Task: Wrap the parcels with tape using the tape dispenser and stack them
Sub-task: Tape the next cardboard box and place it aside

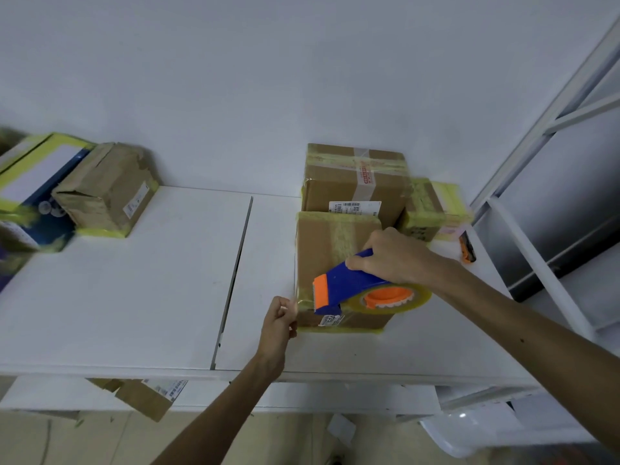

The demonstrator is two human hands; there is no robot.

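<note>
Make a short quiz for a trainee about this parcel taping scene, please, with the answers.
1. True or false: the right hand holds the blue and orange plastic tape dispenser.
2. What do the left hand fingers pinch?
3. Where is the dispenser? A) on the brown cardboard parcel at the front, B) on the white table, C) on the floor.

Key: 1 true. 2 the free end of the clear tape. 3 A.
</note>
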